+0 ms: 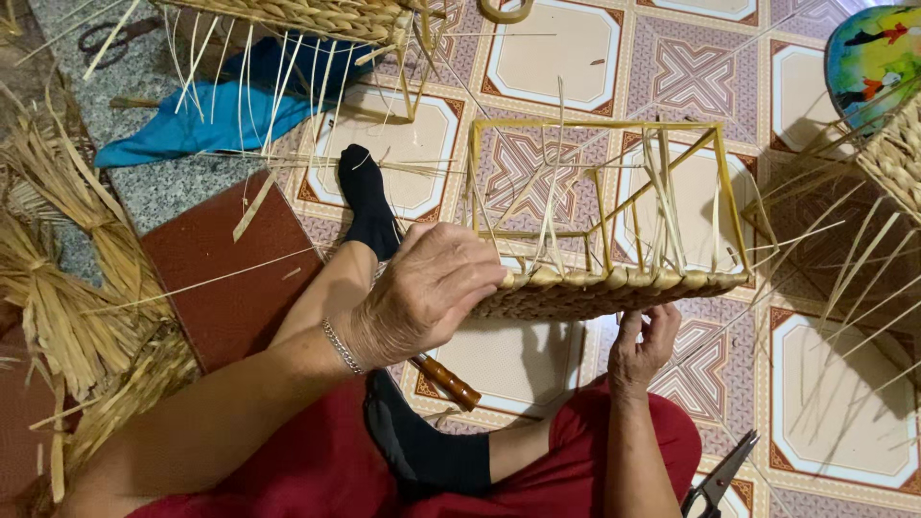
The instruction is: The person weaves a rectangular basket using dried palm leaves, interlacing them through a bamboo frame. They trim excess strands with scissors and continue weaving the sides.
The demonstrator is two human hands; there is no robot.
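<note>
A half-woven basket [614,288] lies on its side over my lap, its woven straw base facing me and its yellow wire frame [595,182] with loose straw strands pointing away. My left hand [422,293] rests curled on the left end of the woven base, gripping it. Under the base's right part, my right hand [641,347] pinches the woven edge from below with bent fingers. I wear a thin bracelet on the left wrist, black socks and red trousers.
Bundles of dry straw [67,288] lie at the left. A wooden-handled tool [446,381] sits on the tiled floor by my foot. Scissors [720,477] lie at bottom right. A blue cloth [211,110] and other woven baskets [307,17] stand beyond; another basket [897,153] at right.
</note>
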